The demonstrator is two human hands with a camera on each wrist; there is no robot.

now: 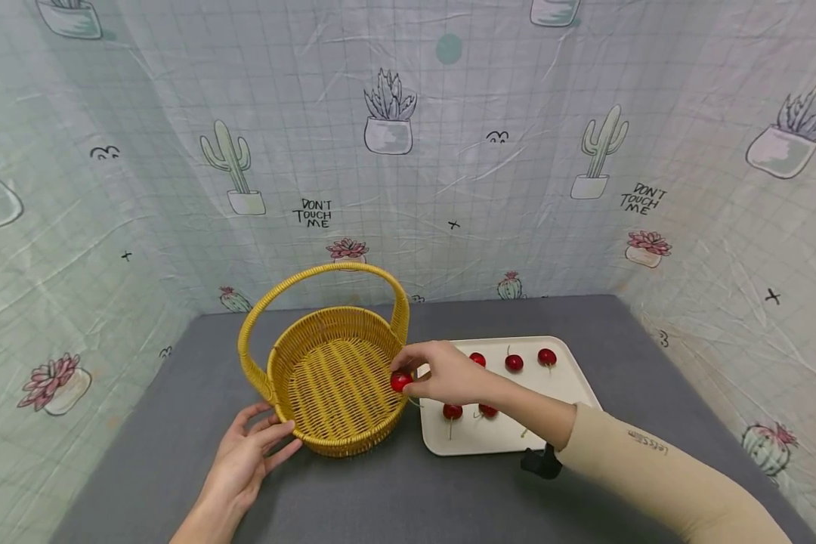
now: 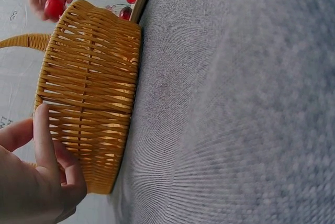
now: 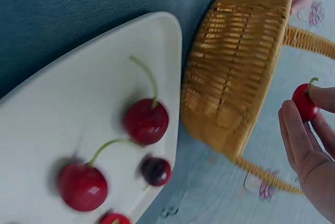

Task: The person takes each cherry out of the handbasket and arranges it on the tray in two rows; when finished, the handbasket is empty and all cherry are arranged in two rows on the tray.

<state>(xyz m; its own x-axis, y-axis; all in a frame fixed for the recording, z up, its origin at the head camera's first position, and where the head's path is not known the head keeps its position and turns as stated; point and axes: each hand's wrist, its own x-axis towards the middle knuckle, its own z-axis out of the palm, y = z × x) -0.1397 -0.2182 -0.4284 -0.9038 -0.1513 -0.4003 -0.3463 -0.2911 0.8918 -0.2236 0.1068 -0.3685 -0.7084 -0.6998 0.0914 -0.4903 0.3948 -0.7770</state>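
Note:
A round yellow wicker basket (image 1: 343,378) with a tall arched handle stands in the middle of the surface. My left hand (image 1: 245,453) rests against its near left side, fingers fairly straight and touching the rim and outer wall (image 2: 89,88). Between thumb and fingertips, my right hand (image 1: 442,370) pinches a red cherry (image 1: 401,381) by the basket's right rim. This cherry (image 3: 305,102) has a green stem, and the left wrist view shows it just above rim height. Under the right forearm lies a white tray (image 1: 435,438) holding several more cherries.
The tray stands close to the basket's right side. Dark grey cloth (image 1: 353,499) covers the surface. Curtains (image 1: 462,166) printed with potted plants hang behind and on both sides. A black wrist device (image 1: 542,462) sits beneath the right sleeve.

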